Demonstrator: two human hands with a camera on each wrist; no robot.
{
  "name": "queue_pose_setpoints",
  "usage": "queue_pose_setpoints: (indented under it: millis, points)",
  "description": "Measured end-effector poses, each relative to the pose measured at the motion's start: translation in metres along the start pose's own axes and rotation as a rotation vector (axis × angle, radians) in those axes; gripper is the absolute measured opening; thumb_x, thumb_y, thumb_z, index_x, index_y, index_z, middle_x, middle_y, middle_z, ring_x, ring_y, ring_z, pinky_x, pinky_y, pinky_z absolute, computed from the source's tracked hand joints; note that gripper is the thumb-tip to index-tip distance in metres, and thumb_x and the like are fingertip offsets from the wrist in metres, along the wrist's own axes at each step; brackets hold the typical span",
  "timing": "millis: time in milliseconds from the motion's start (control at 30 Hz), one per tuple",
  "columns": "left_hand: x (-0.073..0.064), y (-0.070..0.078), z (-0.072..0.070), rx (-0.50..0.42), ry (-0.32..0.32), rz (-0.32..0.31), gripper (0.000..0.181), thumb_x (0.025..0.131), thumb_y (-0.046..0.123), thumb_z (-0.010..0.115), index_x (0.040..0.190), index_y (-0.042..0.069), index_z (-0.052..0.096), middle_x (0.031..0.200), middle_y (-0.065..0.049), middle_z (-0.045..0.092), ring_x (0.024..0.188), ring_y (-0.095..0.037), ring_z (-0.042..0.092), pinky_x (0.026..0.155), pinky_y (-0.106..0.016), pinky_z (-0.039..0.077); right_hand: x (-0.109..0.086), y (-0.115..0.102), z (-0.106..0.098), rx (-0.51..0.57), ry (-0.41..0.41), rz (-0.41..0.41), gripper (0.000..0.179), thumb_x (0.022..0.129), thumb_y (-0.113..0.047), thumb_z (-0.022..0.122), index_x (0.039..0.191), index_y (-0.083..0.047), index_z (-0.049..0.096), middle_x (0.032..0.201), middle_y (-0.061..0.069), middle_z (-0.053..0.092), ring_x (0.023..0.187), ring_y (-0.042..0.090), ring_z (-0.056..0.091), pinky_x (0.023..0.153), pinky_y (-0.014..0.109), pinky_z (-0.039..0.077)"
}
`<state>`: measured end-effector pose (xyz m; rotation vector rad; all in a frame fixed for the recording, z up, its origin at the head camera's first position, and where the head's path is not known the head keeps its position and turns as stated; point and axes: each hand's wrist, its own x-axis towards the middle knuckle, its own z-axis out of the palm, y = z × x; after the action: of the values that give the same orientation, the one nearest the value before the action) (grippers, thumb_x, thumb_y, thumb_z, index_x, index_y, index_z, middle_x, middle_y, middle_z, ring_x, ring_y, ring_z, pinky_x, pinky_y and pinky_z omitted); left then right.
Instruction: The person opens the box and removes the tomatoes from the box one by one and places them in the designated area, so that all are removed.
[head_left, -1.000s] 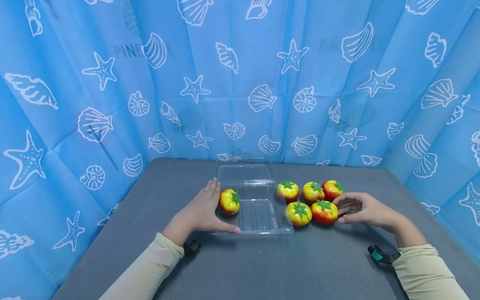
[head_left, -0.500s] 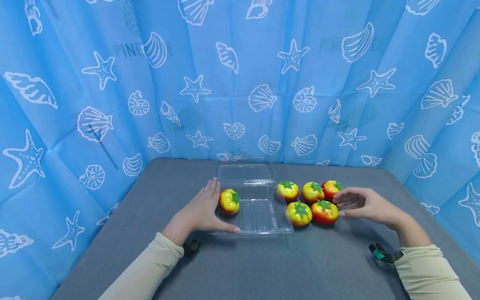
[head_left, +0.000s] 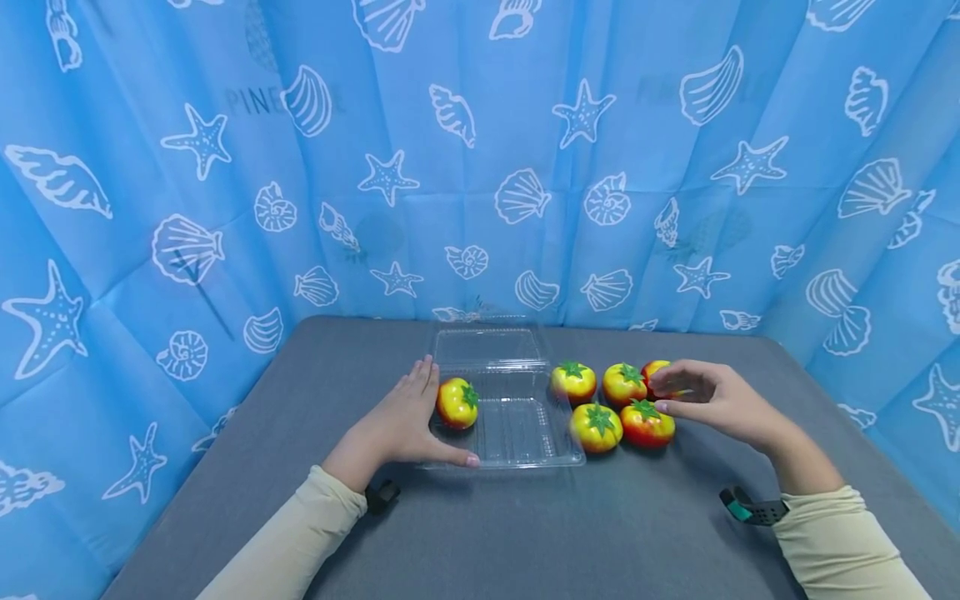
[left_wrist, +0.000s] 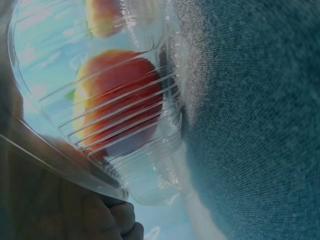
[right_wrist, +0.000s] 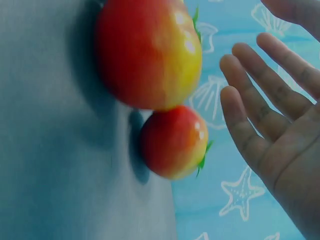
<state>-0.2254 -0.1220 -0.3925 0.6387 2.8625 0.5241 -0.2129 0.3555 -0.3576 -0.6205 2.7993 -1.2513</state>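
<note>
A clear plastic clamshell box (head_left: pixel 517 429) stands with its lid (head_left: pixel 491 343) folded back. One glossy yellow-red tomato (head_left: pixel 457 403) with a green star-shaped top lies in its left end. My left hand (head_left: pixel 397 417) rests along the box's left side, thumb across the front edge. Through the ribbed wall, the left wrist view shows that tomato's red side (left_wrist: pixel 122 95). My right hand (head_left: pixel 720 408) hovers over the right end of a group of tomatoes, partly covering the back right one (head_left: pixel 651 372). Its fingers are spread and hold nothing; the front right tomato (head_left: pixel 647 427) is close below.
The other tomatoes are a front left one (head_left: pixel 597 428), a back left one (head_left: pixel 573 383) and a back middle one (head_left: pixel 622 385), just right of the box. A grey cloth-covered table (head_left: pixel 525 533) lies beneath. Behind it hangs a blue shell-print curtain (head_left: pixel 480 225).
My right hand has risen and moved left, from beside the front right tomato to over the group's right end. The left hand, box and tomatoes stay in place.
</note>
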Motion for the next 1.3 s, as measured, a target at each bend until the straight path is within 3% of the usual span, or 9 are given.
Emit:
queue_pose_setpoints:
  millis: [333,667,1067,1300]
  points:
    - [-0.001,0.000,0.005,0.005,0.020,-0.003,0.153,0.065,0.093,0.073,0.171,0.005,0.005,0.179,-0.017,-0.004,0.168,-0.034,0.000,0.135,-0.053,0.014,0.011,-0.022,0.024,0.014,0.043,-0.050,0.033,0.100,-0.019,0.076,0.127,-0.003,0.068,0.125,0.018,0.072,0.108,0.009,0.071,0.086,0.021,0.061]
    - [0.002,0.003,0.002,0.007,0.035,-0.001,0.152,0.065,0.091,0.074,0.171,0.005,0.006,0.180,-0.016,-0.002,0.168,-0.034,0.000,0.135,-0.052,0.014,0.039,-0.057,0.062,0.093,-0.002,-0.148,0.032,0.099,-0.016,0.077,0.127,-0.003,0.069,0.123,0.015,0.074,0.113,0.030,0.073,0.094,0.027,0.061]
    - [0.005,0.001,0.003,0.023,0.009,-0.021,0.153,0.065,0.094,0.072,0.171,0.007,0.005,0.180,-0.015,-0.004,0.168,-0.035,0.001,0.134,-0.054,0.015,0.078,-0.099,0.109,0.148,-0.063,-0.215,0.033,0.097,-0.021,0.079,0.128,-0.014,0.070,0.125,0.005,0.073,0.115,0.030,0.072,0.097,0.028,0.061]
    - [0.004,-0.001,0.001,0.026,0.006,-0.042,0.154,0.064,0.094,0.072,0.171,0.008,0.003,0.180,-0.014,-0.004,0.168,-0.036,0.001,0.134,-0.056,0.017,0.097,-0.115,0.137,0.179,-0.102,-0.242,0.034,0.097,-0.018,0.078,0.130,-0.011,0.069,0.128,0.008,0.072,0.120,0.040,0.069,0.102,0.044,0.061]
